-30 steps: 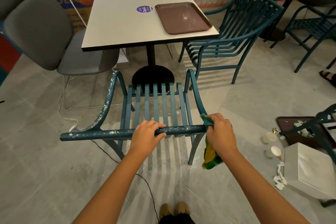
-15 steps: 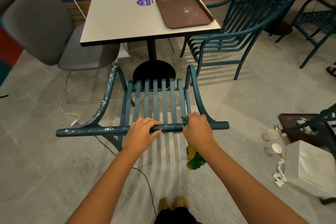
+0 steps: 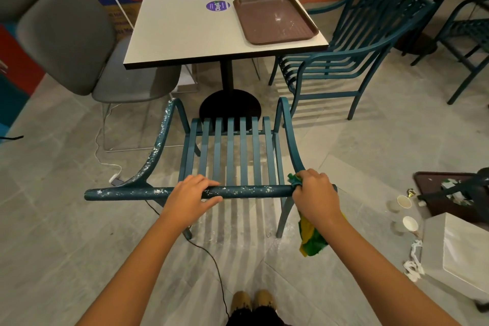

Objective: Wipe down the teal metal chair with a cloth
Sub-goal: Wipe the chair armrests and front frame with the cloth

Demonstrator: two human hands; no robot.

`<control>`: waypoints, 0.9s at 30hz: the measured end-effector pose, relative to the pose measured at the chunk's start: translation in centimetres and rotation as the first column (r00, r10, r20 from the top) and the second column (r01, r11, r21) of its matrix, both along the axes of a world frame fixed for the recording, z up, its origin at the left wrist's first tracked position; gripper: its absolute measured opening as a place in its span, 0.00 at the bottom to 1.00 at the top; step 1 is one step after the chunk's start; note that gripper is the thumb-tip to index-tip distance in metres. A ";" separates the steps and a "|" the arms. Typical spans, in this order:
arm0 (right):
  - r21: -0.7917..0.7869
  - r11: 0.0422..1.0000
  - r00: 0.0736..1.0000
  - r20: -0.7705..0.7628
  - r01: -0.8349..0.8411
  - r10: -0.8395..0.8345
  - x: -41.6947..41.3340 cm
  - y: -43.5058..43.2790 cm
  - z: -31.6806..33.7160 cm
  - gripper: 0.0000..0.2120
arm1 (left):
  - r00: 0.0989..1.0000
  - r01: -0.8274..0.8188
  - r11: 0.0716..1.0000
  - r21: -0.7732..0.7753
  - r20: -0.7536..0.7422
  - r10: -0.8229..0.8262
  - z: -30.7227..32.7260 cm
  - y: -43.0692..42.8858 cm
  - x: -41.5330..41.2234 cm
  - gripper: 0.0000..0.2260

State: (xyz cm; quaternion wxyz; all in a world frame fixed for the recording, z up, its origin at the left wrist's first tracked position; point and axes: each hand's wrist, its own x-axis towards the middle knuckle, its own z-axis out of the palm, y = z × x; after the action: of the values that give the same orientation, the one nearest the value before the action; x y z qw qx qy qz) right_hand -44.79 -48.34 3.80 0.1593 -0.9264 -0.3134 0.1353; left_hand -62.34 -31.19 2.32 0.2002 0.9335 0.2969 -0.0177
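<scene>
The teal metal chair (image 3: 230, 151) stands in front of me with its back toward me, its top rail and left armrest speckled with white flecks. My left hand (image 3: 191, 197) grips the top rail near the middle. My right hand (image 3: 315, 197) presses a green and yellow cloth (image 3: 311, 239) around the rail's right end, where the right armrest joins. Most of the cloth hangs below my wrist.
A white square table (image 3: 185, 29) with a brown tray (image 3: 274, 18) stands beyond the chair. A grey chair (image 3: 79, 42) is at left, a second teal chair (image 3: 352, 58) at right. Paper cups (image 3: 404, 201), litter and a white box (image 3: 460, 254) lie on the floor right. A black cable (image 3: 209, 254) runs underfoot.
My right hand slid the cloth left along the top rail toward my left hand, then back right to the rail's end. My left hand kept its grip.
</scene>
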 end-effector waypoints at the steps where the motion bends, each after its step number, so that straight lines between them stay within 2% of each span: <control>1: 0.002 1.000 1.000 0.000 -0.010 0.010 -0.3 0.5 0.0 0.13 | 1.000 0.001 1.000 -0.001 -0.004 -0.001 0.0 0.1 0.0 0.18; 6: 0.082 0.988 0.991 -0.008 -0.129 0.130 -2.9 2.1 -0.3 0.14 | 0.999 -0.031 0.999 -0.009 0.033 0.031 -0.3 0.0 0.0 0.16; 10: 0.149 0.964 0.975 0.015 -0.220 0.220 -2.1 -0.2 -0.7 0.17 | 0.997 -0.051 0.998 -0.026 0.050 0.052 -0.4 0.0 0.0 0.16; 12: 0.182 0.963 0.980 0.022 -0.198 0.197 -1.3 -1.8 -0.8 0.18 | 0.997 -0.053 0.998 -0.023 0.052 0.054 -0.4 0.0 0.0 0.17; 15: 0.293 0.953 0.997 0.000 -0.073 0.076 -0.2 -3.5 -0.9 0.16 | 0.997 -0.057 0.998 -0.019 0.054 0.058 -0.4 -0.1 0.0 0.17; 17: 0.288 0.957 1.000 -0.009 -0.023 0.027 0.3 -3.9 -1.1 0.16 | 0.996 -0.062 0.998 -0.014 0.058 0.062 -0.4 -0.1 0.0 0.17; 20: 0.251 0.968 1.000 0.011 -0.018 0.016 -0.3 -3.5 -1.9 0.19 | 0.996 -0.063 0.998 -0.017 0.061 0.063 -0.5 -0.1 0.0 0.17; 27: 0.282 0.959 0.999 0.038 -0.030 0.020 -4.4 -0.2 -2.7 0.23 | 0.995 -0.075 0.997 -0.010 0.067 0.076 -0.4 -0.4 0.0 0.17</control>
State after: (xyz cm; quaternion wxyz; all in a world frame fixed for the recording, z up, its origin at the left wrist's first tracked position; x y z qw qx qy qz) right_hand -49.16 -48.58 1.06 0.2829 -0.8923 -0.3438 0.0751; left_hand -62.34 -31.60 1.94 0.2141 0.9209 0.3250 0.0204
